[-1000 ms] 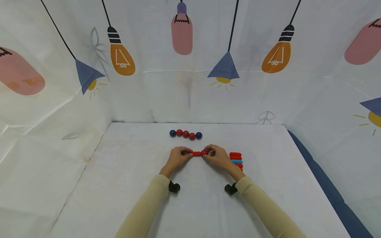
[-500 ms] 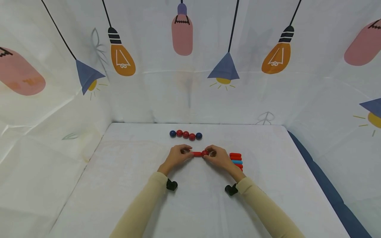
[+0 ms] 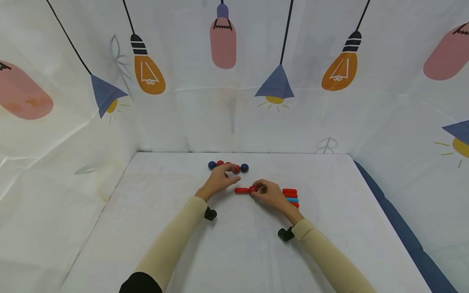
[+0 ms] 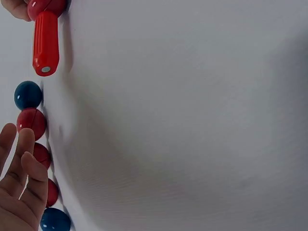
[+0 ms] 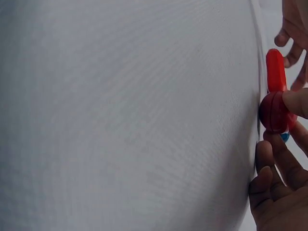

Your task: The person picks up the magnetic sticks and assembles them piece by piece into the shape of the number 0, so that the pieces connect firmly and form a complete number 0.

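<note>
My right hand (image 3: 270,194) pinches a red ball (image 5: 272,113) between thumb and fingers. From that ball a red rod (image 4: 45,43) sticks out to the left, with a small silvery disc on its free end. Over the row of balls reaches my left hand (image 3: 219,180), fingers spread and holding nothing. Its fingertips overlap the row in the head view, close to a red ball (image 4: 32,123). Beside that one sits a blue ball (image 4: 28,95) at the right end, and another blue ball (image 3: 211,165) ends the row on the left. Red balls between are partly hidden by my fingers.
Right of my right hand lies a stack of rods side by side, several red (image 3: 290,191) and one light blue (image 3: 292,200), partly behind the wrist. The white table (image 3: 234,252) meets a printed cloth backdrop (image 3: 205,118) at its far edge.
My left hand has let go of the red rod's free end and moved forward to the row of balls. The right hand stays almost in place, still pinching its ball.
</note>
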The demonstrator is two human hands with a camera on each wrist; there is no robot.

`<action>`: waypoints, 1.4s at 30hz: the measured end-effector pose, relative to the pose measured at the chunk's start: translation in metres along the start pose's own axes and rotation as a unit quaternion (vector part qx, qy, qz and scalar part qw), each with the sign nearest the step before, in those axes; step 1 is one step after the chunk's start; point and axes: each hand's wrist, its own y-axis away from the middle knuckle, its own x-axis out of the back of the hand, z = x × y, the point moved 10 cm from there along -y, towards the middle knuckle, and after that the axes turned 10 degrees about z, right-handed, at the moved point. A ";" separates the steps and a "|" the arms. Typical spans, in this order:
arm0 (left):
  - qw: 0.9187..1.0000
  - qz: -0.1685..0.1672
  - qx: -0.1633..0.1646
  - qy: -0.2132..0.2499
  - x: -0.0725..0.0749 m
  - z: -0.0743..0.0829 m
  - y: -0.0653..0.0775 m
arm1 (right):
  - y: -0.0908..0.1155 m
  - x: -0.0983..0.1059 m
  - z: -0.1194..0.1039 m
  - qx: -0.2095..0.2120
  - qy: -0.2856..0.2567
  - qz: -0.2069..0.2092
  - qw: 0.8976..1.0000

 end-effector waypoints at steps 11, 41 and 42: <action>0.992 -0.040 -0.044 -0.115 -0.013 0.016 -0.031 | 0.001 0.001 0.007 -0.009 -0.001 -0.007 1.000; 0.992 0.008 -0.016 -0.122 -0.034 0.007 -0.050 | 0.002 0.003 0.010 -0.004 -0.003 -0.012 1.000; 0.993 0.010 -0.021 -0.118 -0.034 0.009 -0.049 | 0.002 0.003 0.010 -0.005 -0.003 -0.012 1.000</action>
